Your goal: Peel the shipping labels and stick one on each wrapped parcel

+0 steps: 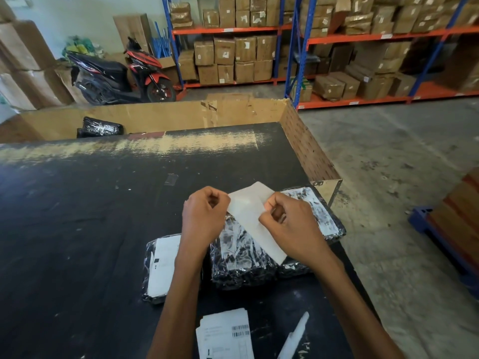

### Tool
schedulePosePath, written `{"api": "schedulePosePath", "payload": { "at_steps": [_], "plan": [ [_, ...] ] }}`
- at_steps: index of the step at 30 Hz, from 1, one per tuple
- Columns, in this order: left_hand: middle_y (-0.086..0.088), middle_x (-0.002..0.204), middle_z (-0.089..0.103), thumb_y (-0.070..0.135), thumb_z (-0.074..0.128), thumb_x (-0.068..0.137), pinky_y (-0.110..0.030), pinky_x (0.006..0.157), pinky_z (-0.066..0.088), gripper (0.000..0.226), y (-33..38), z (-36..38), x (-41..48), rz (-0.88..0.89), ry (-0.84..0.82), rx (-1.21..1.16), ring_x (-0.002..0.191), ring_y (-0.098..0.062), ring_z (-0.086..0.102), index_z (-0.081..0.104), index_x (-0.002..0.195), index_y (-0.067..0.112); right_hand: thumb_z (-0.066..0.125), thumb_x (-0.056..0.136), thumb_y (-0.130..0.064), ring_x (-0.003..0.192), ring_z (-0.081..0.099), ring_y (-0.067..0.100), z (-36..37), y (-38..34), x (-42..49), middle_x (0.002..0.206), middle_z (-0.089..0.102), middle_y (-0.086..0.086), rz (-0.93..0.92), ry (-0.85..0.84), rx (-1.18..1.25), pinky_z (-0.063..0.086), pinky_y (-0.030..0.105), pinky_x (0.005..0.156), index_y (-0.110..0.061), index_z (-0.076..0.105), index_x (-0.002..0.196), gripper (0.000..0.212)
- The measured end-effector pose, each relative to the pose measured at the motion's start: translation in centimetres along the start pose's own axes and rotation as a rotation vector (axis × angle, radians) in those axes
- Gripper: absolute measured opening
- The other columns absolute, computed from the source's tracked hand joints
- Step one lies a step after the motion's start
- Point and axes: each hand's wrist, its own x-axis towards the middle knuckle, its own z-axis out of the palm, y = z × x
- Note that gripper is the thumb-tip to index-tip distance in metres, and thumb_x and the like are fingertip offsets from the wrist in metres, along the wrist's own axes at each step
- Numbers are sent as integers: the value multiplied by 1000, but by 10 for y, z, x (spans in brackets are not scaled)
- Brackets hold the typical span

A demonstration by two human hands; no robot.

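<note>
Printed label sheets (pixel 225 335) lie nearest, at the near edge of the black table (pixel 77 203), with a white backing strip (pixel 295 338) just right of them. Beyond the table's far edge: a big cardboard bin (pixel 168 116) holding a black wrapped bundle (pixel 101 128). On the table, 3 black wrapped parcels: left parcel (pixel 158 268) already has a white label stuck on; middle parcel (pixel 238 257) and right parcel (pixel 318 213) bare on top. Above the middle one, both hands hold 1 white label (pixel 248 213). Left hand (pixel 204 216) curled closed, pinching its left edge. Right hand (pixel 290 224) closed, fingertips pinching the right edge, apparently at a peeling corner.
</note>
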Motion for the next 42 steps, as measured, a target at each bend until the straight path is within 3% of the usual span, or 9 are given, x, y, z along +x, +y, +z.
{"api": "schedulePosePath", "payload": {
  "at_steps": [4, 7, 14, 18, 20, 24, 30, 36, 42],
  "plan": [
    [2, 79, 69, 21, 56, 103, -29, 58, 44, 19, -11, 1, 25, -4, -23, 104, 65, -13, 57, 69, 90, 17, 68, 84, -15, 49, 50, 7, -5, 11, -5, 64, 61, -4, 40, -54, 28, 34, 15, 50, -19, 59, 72, 15],
    [-2, 86, 70, 18, 57, 104, -30, 63, 48, 18, -19, 9, 49, 7, -40, 162, 74, -18, 62, 71, 94, 14, 67, 85, -9, 53, 59, 25, -12, 20, -12, 72, 68, 12, 59, -72, 93, 41, 25, 52, -14, 62, 73, 14],
    [-13, 116, 76, 2, 49, 101, -30, 71, 41, 26, -15, 15, 86, 8, 37, 263, 81, -20, 58, 74, 95, 0, 60, 91, -1, 52, 45, 10, -50, 18, -46, 56, 52, 4, 54, -68, 372, 37, 25, 52, 5, 57, 79, 14],
    [-20, 111, 75, -4, 47, 96, -38, 71, 49, 27, -12, 7, 99, -40, 144, 287, 96, -37, 70, 74, 94, -5, 47, 81, -11, 59, 46, 16, -79, -1, -65, 64, 49, 5, -33, 11, 496, 38, 21, 55, -9, 53, 71, 12],
    [-16, 97, 71, 0, 48, 100, -38, 74, 48, 25, -12, -3, 107, -49, 197, 230, 98, -39, 70, 72, 92, -4, 41, 87, -11, 71, 51, 25, -92, -4, -67, 78, 52, 13, -89, 119, 431, 40, 27, 63, -12, 53, 72, 20],
    [-15, 111, 72, 10, 49, 104, -32, 81, 44, 23, 2, -14, 105, 36, 268, 116, 103, -29, 65, 69, 110, 0, 35, 99, -13, 103, 63, 12, -96, 0, -63, 112, 64, -4, -129, 255, 231, 51, 26, 81, -6, 66, 94, 32],
    [-6, 100, 72, 13, 54, 102, -38, 81, 57, 15, 5, -7, 71, 134, 273, 13, 92, -26, 70, 69, 104, 12, 57, 101, -20, 62, 47, 15, -56, 22, -75, 67, 53, 7, -239, 245, -86, 32, 13, 56, -3, 51, 74, 33],
    [-6, 101, 75, 18, 57, 102, -48, 84, 62, 10, -28, -4, 32, 100, 283, -32, 89, -28, 75, 67, 101, 17, 76, 87, -2, 74, 69, 22, -27, 63, -111, 79, 69, 4, -480, 283, -253, 55, 34, 64, -4, 66, 77, 14],
    [1, 93, 72, 26, 53, 98, -47, 81, 61, 16, -49, -4, 8, 117, 401, -42, 83, -24, 75, 67, 98, 19, 79, 78, -10, 83, 67, 23, 21, 135, -158, 92, 71, 2, -523, -117, -473, 55, 39, 66, -13, 67, 88, 16]
  ]
}}
